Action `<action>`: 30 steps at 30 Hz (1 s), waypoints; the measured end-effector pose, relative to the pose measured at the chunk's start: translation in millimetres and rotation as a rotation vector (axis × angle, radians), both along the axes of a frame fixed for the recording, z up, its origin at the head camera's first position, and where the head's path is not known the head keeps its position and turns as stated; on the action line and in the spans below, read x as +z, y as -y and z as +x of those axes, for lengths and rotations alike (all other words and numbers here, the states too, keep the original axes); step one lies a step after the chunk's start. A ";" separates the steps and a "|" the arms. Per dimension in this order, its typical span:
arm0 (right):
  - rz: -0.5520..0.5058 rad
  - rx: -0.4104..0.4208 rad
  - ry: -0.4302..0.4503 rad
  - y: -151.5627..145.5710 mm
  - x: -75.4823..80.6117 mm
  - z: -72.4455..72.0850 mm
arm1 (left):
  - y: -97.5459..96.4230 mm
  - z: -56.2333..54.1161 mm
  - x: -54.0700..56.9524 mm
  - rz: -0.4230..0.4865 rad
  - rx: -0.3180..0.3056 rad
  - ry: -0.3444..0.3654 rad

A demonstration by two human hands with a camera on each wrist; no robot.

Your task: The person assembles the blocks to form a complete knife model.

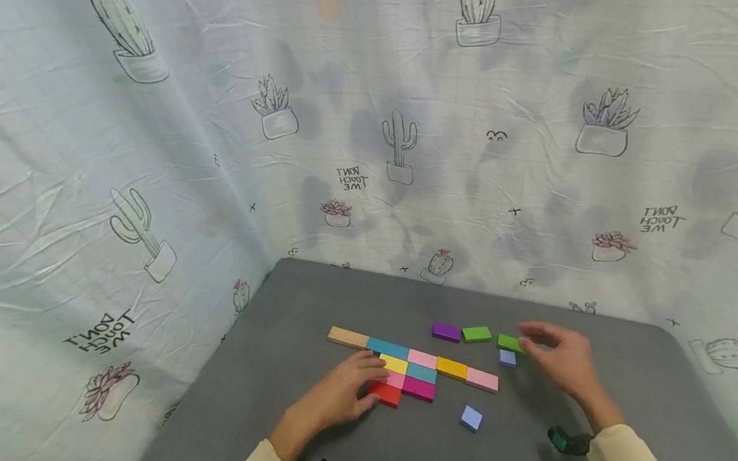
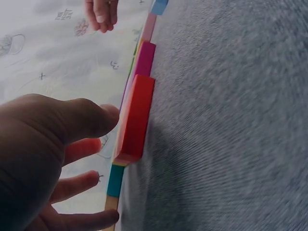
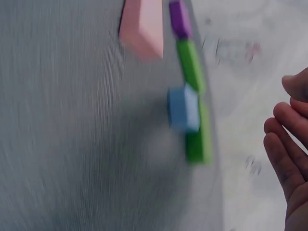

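My left hand hovers at the left side of a flat group of coloured blocks, fingers spread and holding nothing. Nearest it are a red block, a pink block and a yellow block. In the left wrist view the thumb is beside the red block; whether it touches cannot be seen. My right hand is raised with loosely bent fingers and nothing in them. Close by lie a green block and a small blue block, which the right wrist view shows apart from the fingers.
A row of blocks runs along the group's far side, from a tan block to a pink end block. Behind it lie a purple block and another green block. Another blue block lies nearer on the grey table. A printed curtain hangs behind.
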State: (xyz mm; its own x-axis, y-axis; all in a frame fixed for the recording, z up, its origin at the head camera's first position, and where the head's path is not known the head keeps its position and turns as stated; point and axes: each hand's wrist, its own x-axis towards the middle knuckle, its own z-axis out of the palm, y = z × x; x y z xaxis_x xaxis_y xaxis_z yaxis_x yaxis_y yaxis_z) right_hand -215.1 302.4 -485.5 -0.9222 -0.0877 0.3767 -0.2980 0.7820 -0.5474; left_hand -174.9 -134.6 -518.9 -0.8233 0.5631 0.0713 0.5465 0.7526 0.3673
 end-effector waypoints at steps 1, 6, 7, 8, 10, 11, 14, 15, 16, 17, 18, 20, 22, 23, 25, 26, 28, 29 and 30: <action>-0.001 -0.006 0.011 -6.4 -2.1 -3.0 | -0.8 0.3 -0.7 -0.001 0.002 0.005; -0.012 -0.022 0.075 -30.1 -15.0 -14.3 | -5.0 2.6 -3.2 -0.002 0.007 0.011; -0.021 -0.024 0.088 -33.5 -18.4 -15.8 | -5.7 3.1 -3.0 -0.002 0.006 0.012; -0.031 -0.024 0.098 -36.4 -21.6 -17.0 | -6.2 3.5 -3.0 -0.003 0.007 0.013; -0.055 -0.020 0.120 -40.8 -28.3 -18.6 | -7.2 4.2 -3.1 -0.008 0.011 0.015; -0.070 -0.016 0.130 -42.0 -31.7 -19.0 | -7.4 4.4 -3.2 -0.010 0.013 0.013; -0.107 -0.004 0.155 -41.4 -40.5 -19.3 | -7.2 5.2 -3.8 -0.021 0.024 0.011; -0.119 0.002 0.163 -40.2 -43.1 -19.7 | -7.0 5.4 -3.6 -0.028 0.025 0.008; -0.131 0.006 0.171 -39.6 -45.4 -19.9 | -7.4 5.5 -3.6 -0.035 0.025 0.009; -0.143 0.009 0.178 -39.0 -47.6 -20.3 | -7.9 5.7 -3.8 -0.045 0.025 0.009; -0.154 0.011 0.186 -38.3 -49.2 -20.9 | -8.3 5.9 -3.8 -0.052 0.026 0.013; -0.171 0.018 0.194 -36.8 -51.8 -22.3 | -9.1 6.0 -4.1 -0.066 0.026 0.021; -0.186 0.026 0.197 -35.6 -53.2 -23.7 | -9.8 6.6 -5.1 -0.072 0.033 0.035; -0.187 0.029 0.197 -35.1 -53.7 -24.3 | -10.2 6.7 -5.4 -0.072 0.036 0.039; -0.184 0.036 0.197 -34.5 -54.2 -24.6 | -11.2 6.5 -6.1 -0.072 0.038 0.036; -0.183 0.036 0.202 -34.3 -54.4 -24.6 | -11.6 6.7 -6.6 -0.072 0.037 0.031; -0.178 0.034 0.211 -34.4 -55.0 -24.1 | -12.3 7.1 -7.2 -0.076 0.035 0.017; -0.174 0.034 0.216 -34.5 -54.9 -23.7 | -12.7 7.2 -7.4 -0.078 0.034 0.010; -0.174 0.030 0.220 -34.4 -55.0 -23.2 | -12.9 7.4 -7.6 -0.080 0.033 0.003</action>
